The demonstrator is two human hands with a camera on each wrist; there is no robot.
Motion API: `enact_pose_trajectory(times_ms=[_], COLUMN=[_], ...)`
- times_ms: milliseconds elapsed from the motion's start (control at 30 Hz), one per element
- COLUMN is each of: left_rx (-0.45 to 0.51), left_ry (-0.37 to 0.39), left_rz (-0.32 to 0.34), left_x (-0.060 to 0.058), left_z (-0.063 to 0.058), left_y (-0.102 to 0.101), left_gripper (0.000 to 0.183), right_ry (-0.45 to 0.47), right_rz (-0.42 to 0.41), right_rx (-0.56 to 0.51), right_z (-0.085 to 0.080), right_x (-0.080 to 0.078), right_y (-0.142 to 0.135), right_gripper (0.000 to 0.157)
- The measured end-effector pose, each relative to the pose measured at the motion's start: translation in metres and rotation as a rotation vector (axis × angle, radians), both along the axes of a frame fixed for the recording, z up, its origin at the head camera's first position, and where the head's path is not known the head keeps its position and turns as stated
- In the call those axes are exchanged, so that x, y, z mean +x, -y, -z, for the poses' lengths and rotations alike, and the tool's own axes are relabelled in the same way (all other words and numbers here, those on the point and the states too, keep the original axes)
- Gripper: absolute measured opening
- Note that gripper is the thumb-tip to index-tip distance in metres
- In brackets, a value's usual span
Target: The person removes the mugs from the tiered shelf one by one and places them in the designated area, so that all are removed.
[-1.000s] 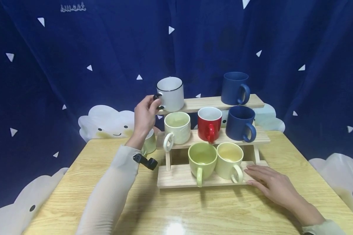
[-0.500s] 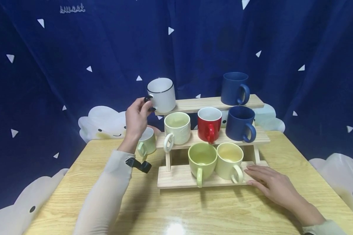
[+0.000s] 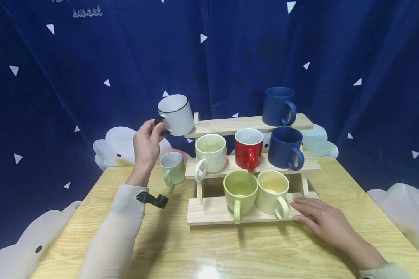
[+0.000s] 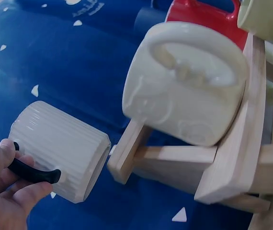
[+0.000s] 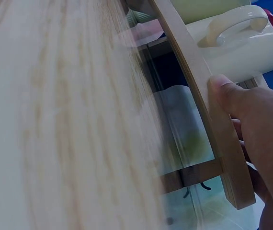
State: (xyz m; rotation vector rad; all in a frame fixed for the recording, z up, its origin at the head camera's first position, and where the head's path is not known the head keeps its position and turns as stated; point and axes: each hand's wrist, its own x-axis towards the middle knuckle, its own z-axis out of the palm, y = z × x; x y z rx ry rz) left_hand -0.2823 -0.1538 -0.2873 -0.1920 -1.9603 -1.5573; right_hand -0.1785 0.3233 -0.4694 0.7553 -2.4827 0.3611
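Head view: what writing can you read?

"Sweet" in pale lettering [image 3: 87, 12] on the navy curtain [image 3: 230, 54]; more letters above it are cut off by the top edge.

And the mugs?

The white ribbed mug [image 3: 176, 116], black-rimmed, is slightly tilted in the air just beyond the left end of the three-tier wooden stand [image 3: 209, 213]. The left hand [image 3: 147, 145] pinches its black handle between thumb and fingers.

What's on the stand?

Top tier: a navy mug [image 3: 274, 110] at the right. Middle: a pale green mug [image 3: 216, 159], a red mug [image 3: 243, 155] with a white inside, and a dark blue mug [image 3: 281, 150]. Bottom: a lime-green mug [image 3: 241, 203] beside a cream-yellow mug [image 3: 266, 200].

The right hand [image 3: 322, 217]?

Relaxed fingers rest on the bottom board's right end, thumb at its front edge.

Anything nearby?

A ribbed green mug [image 3: 175, 174] stands on the wood-grain table [image 3: 108, 224], left of the stand. The pale green mug sits below and in front of the top tier's left end.
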Motion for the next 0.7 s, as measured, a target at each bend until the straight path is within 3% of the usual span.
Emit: enact_pose_trajectory(times_ms=[267, 700], left_rx=[0.045, 0.021], left_ry=[0.011, 0.033], left_rz=[-0.071, -0.244], left_x=[0.005, 0.017], left_z=[0.011, 0.047], left_y=[0.025, 0.067], left_gripper=[0.03, 0.025], right_ry=[-0.001, -0.005], right_rz=[0.0, 0.002], right_rx=[-0.003, -0.003], right_z=[-0.001, -0.001], right_x=[0.001, 0.002], right_y=[0.001, 0.002], right_gripper=[0.044, 0.045])
